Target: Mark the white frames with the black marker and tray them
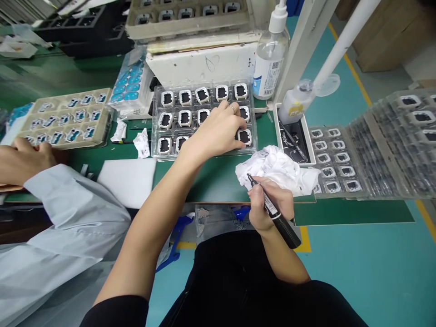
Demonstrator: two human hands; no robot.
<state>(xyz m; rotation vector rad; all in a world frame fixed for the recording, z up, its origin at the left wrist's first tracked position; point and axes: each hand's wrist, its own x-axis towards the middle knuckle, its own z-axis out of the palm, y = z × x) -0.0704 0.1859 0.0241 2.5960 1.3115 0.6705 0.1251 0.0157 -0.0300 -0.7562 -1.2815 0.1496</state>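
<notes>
Black clothing over the person's lap filled the bottom of the view, just short of the near edge of the green-topped desk (pixel 218 179). At that near edge the right hand (pixel 282 200) was closed around a black marker pen with a white label band (pixel 288 231), thumb and fingers pinching its barrel, tip pointing up and away. The tip lay against a crumpled white cloth (pixel 279 168) resting on the desk just beyond the knuckles.

Left of it, a flat white foam pad (pixel 127 179) sat at the near edge. Beside the pad a co-worker's light blue sleeve (pixel 68 213) reached in over the desk's left side, that person's hand (pixel 23 156) resting on the surface.

Farther in, toward the middle of the desk, lay a clear plastic tray (pixel 157 152) holding rows of small white-framed square parts with dark centres (pixel 185 118). The left hand (pixel 218 131) stretched over the tray, fingers curled down onto the part at the right end of the nearest row; whether it pinched that part could not be told.

A beige tray of small blue-and-white parts (pixel 64 120) stood toward the left edge. More clear trays of the same framed parts (pixel 340 159) spread past the right edge. At the far side stood a clear pump bottle (pixel 270 59) and a small white squeeze bottle (pixel 294 106).
</notes>
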